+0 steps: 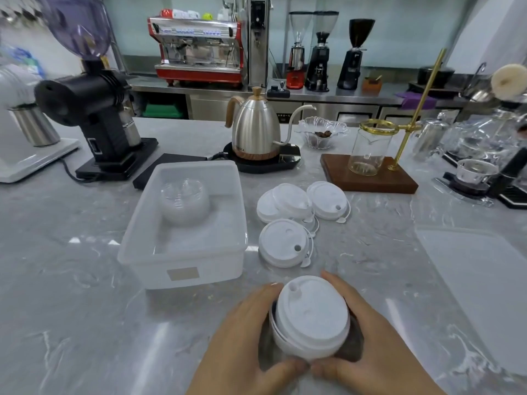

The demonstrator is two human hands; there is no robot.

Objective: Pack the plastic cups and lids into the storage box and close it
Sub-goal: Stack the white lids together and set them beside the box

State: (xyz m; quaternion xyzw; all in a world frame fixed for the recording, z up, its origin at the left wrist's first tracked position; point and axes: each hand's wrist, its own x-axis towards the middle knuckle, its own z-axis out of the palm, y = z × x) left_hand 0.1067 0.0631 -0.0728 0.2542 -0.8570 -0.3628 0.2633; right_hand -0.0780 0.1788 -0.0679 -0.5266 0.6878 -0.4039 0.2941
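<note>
Stacked white lids [312, 317] clasped between left hand [245, 334] and right hand [368, 332], open storage box [182, 269] holding clear cups [184, 202], loose lids [285, 242] beside it.

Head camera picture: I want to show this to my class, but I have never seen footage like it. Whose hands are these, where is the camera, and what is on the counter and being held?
There is no robot here. A person wears one wide-angle camera on the head, looking forward and down, so you see their own two bare hands.

The left hand and right hand together hold a small stack of white lids just above the grey counter.

Ahead on the left stands an open translucent storage box with clear plastic cups nested inside. To its right lie more loose white lids. The flat translucent sheet at far right may be the box's cover. Behind stand a kettle and coffee gear.
</note>
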